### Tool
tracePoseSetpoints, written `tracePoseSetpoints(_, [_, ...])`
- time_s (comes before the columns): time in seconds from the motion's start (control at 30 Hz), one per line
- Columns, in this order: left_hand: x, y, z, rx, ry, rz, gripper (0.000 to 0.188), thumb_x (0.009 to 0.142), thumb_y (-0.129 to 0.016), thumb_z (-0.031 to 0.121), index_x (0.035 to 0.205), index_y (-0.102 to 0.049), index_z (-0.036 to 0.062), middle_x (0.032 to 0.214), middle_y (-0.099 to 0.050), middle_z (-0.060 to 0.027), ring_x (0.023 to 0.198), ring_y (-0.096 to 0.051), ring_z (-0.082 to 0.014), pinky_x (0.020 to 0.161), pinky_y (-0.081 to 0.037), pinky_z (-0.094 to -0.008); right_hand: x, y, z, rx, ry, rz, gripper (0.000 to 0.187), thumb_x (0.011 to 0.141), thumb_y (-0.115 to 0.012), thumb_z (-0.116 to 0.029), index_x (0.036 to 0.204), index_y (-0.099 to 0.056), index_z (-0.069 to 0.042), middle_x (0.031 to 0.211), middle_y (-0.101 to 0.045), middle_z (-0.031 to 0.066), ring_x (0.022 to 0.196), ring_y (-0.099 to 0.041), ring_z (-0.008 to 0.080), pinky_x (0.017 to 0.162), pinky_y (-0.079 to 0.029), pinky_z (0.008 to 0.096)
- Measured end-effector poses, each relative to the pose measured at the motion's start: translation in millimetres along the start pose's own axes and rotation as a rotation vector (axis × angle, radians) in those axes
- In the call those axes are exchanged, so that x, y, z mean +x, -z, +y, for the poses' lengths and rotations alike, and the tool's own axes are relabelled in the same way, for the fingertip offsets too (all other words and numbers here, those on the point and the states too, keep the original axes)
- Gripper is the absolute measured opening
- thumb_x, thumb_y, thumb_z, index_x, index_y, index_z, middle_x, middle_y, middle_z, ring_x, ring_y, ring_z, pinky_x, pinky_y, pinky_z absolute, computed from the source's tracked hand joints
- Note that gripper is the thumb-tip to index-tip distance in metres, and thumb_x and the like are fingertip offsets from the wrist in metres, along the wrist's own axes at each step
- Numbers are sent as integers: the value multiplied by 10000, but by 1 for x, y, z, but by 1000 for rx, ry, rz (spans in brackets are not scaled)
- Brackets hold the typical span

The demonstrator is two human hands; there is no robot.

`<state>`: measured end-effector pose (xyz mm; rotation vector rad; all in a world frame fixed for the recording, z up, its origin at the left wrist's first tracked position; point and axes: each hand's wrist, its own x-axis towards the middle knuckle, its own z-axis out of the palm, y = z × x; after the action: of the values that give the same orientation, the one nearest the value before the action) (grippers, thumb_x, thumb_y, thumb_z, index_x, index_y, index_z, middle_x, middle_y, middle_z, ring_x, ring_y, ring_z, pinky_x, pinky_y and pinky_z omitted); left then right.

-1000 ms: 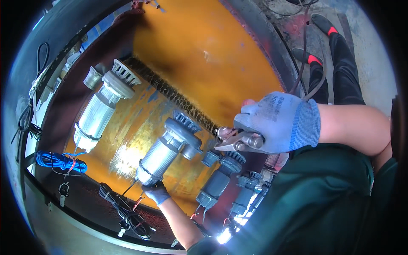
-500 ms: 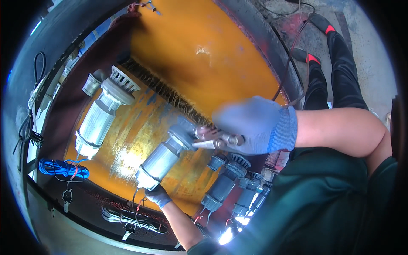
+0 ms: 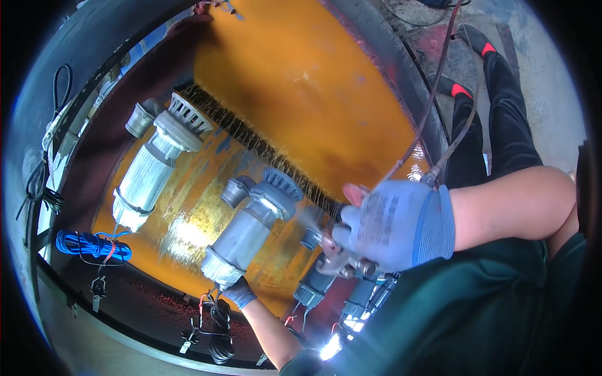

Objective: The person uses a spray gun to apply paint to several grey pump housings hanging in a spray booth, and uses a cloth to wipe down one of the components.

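My right hand point(image 3: 395, 225), in a blue glove, is closed around a metal spray gun point(image 3: 342, 263) whose nozzle points left at the finned head of the middle grey pump point(image 3: 251, 235). Two thin hoses point(image 3: 433, 106) run up from the gun. My left hand point(image 3: 238, 293), in a dark glove, grips the lower end of that same pump. The pump lies on an orange surface point(image 3: 301, 81).
A larger grey pump point(image 3: 153, 169) lies to the left, and smaller grey pumps point(image 3: 316, 285) lie under the gun. A blue cable coil point(image 3: 91, 245) and a black cable point(image 3: 219, 326) hang at the dark rim. Legs in black trousers point(image 3: 495, 94) stand at the upper right.
My right hand carried the spray gun left toward the middle pump's head, then slightly down. My left hand stayed on the pump's lower end.
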<state>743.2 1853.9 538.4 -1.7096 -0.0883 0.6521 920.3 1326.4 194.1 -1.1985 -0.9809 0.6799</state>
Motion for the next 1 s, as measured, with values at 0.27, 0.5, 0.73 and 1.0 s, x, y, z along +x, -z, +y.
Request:
tracePoseSetpoints(0.27, [-1, 26, 6, -411, 166, -88, 501, 942, -668, 336, 1374, -594, 95, 1345, -647, -83, 1241, -617, -241, 1042, -498, -373, 30, 14, 4, -77, 59, 176, 335, 968, -507, -228, 1215, -654, -56, 915, -678, 174, 848, -716, 324, 814, -577, 473])
tracePoseSetpoints(0.5, [7, 32, 11, -460, 150, -96, 517, 913, -711, 325, 1356, -600, 85, 1320, -663, -84, 1224, -631, -242, 1050, -497, -365, 41, 12, 54, 328, -242, 226, 299, 950, -634, -364, 979, -652, -67, 799, -674, 192, 789, -690, 394, 753, -557, 483])
tracePoseSetpoints(0.73, [7, 51, 14, -493, 223, -201, 581, 881, -740, 300, 1385, -563, 71, 1314, -677, -84, 1228, -634, -231, 1077, -482, -345, 52, -8, 118, 617, -387, 246, 335, 921, -727, -380, 944, -665, -51, 774, -708, 99, 715, -692, 290, 692, -534, 386])
tracePoseSetpoints(1.0, [-4, 38, 13, -835, 351, -164, 660, 829, -774, 351, 1399, -579, 81, 1384, -639, -65, 1288, -601, -213, 1094, -477, -321, 62, 4, 117, 631, -430, 222, 347, 907, -725, -419, 930, -690, -74, 819, -716, 146, 744, -699, 312, 727, -528, 409])
